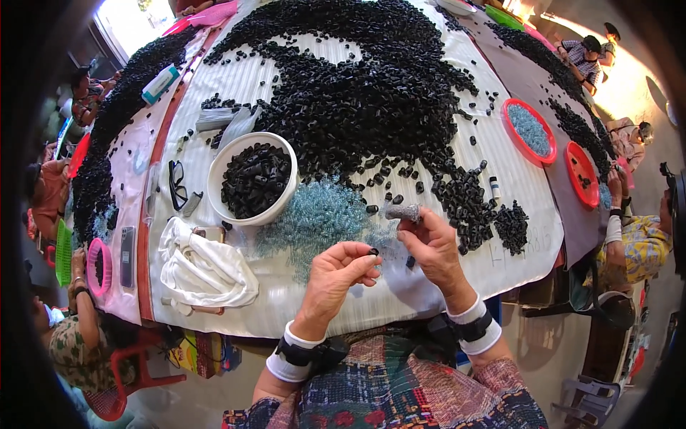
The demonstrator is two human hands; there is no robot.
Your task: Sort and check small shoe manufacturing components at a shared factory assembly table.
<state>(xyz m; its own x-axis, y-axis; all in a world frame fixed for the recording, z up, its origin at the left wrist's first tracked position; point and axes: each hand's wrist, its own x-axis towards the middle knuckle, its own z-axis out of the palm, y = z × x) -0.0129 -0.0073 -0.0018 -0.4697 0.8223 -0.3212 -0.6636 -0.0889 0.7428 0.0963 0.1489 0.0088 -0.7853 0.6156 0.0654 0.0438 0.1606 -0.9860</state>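
On a long table covered in a white sheet (400,300), seen from above, a round white bowl (243,219) stands left of centre, heaped with small black plastic pieces, too many to count. To the right are two red trays: the nearer tray (536,160) is full of clear bluish pieces, while the farther tray (576,157) holds only a few dark bits. At the far left, a pink basket (107,270) contains dark pieces.

Loose on the sheet lie one large spread of black pieces (357,107) and one mound of clear bluish pieces (314,207), just right of the bowl and touching it. Also on the sheet: one pair of black-framed glasses (176,187), one bunched white cloth (204,268) and one small white bottle (494,188) with a dark cap.

Both forearms reach up from the lower edge, each wrist wearing a white cuff and a black strap. The left hand (339,279) is above the near part of the sheet, thumb and fingertips pinching one black piece (373,252). The right hand (434,247) is raised close by, fingers curled; at its fingertips is one stubby grey cylinder (402,212), and whether it is gripped or worn cannot be told.
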